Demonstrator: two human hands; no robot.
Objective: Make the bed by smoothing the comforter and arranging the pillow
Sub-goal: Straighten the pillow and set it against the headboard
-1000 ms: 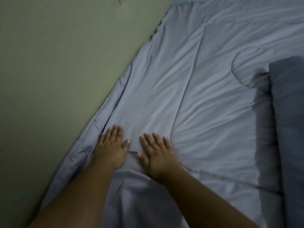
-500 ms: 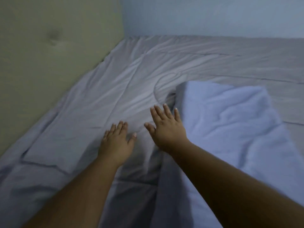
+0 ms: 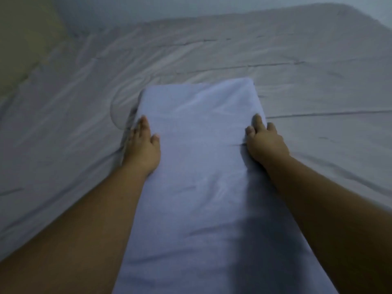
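A long pale-blue pillow (image 3: 199, 166) lies lengthwise in front of me on the grey comforter (image 3: 297, 81), which covers the whole bed with soft wrinkles and stitched seams. My left hand (image 3: 142, 147) clasps the pillow's left edge, fingers curled down over its side and thumb on top. My right hand (image 3: 263, 141) clasps the right edge the same way, and a small crease runs in the fabric by its thumb. Both forearms stretch along the pillow's sides.
A yellowish-green padded headboard (image 3: 25, 39) stands at the far left. A pale wall (image 3: 191, 5) runs along the far side of the bed. The comforter's far right corner (image 3: 360, 20) drops off near the frame's top right.
Both hands left the comforter near the headboard and moved right to the pillow, now gripping its two long edges. The view has swung right, centring the pillow.
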